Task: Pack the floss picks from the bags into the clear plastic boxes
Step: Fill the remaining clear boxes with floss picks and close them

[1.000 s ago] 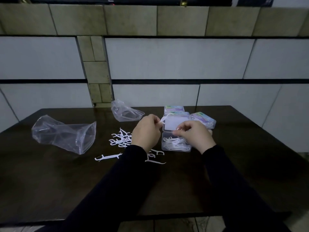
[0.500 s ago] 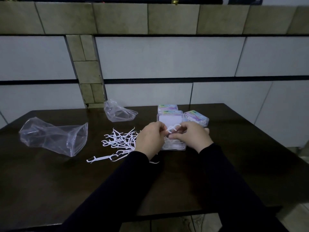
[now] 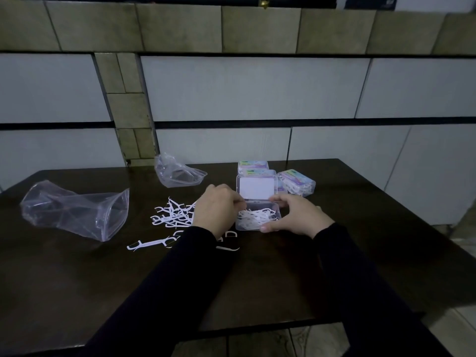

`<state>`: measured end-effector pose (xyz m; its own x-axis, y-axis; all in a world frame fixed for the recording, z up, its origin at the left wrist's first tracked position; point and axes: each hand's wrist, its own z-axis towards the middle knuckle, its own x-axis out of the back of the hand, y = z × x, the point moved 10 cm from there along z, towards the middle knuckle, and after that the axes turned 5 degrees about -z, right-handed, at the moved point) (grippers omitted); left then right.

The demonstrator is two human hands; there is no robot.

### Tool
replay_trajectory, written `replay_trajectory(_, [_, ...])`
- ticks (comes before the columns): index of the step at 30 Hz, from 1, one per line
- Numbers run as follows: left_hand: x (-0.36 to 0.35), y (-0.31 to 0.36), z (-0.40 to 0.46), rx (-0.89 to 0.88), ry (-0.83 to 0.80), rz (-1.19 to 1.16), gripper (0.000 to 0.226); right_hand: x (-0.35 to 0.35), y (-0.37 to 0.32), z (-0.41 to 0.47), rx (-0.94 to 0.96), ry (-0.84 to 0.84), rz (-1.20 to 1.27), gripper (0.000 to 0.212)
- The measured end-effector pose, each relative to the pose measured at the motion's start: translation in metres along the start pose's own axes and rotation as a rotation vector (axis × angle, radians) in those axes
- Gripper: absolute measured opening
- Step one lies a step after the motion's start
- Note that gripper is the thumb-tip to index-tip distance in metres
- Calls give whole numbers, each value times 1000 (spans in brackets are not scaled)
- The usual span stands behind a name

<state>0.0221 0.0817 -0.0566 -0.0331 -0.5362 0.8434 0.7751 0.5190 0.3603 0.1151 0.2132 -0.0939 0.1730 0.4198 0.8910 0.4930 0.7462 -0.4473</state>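
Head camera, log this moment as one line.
open box part-filled, lid up | right hand holds box | left hand at box edge | loose picks left | closed boxes behind

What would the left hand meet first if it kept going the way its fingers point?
The left hand points right, at the near-left corner of the open clear box. It would likely meet the box's left wall or the picks inside; depth is unclear.

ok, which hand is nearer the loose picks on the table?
Left. The left hand sits right beside the loose picks; the right hand is across the open box from them.
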Motion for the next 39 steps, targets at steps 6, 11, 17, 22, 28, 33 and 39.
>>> replay_trajectory(6, [-2, -5, 0, 23, -46, 19, 19, 0, -4, -1, 12, 0, -8, 80])
replay_trajectory(11, [-13, 10, -2, -21, -69, 10, 20, 0, -6, -3, 23, -2, -18, 80])
replay_trajectory(17, [-8, 30, -4, -128, -62, -56, 21, -1, -8, -3, 28, -20, -38, 79])
replay_trajectory(22, [-16, 24, -5, -78, -149, -34, 23, -1, -8, -5, 18, -35, -38, 80])
replay_trajectory(28, [5, 18, -2, -73, -50, -64, 22, 7, -18, -8, 26, 23, -174, 84])
replay_trajectory(33, [21, -2, -1, -14, -24, -61, 21, 15, -51, -15, 111, 136, -214, 78])
replay_trajectory(39, [35, -37, -7, 94, -34, 0, 20, -10, -95, -16, 233, 122, -228, 59])
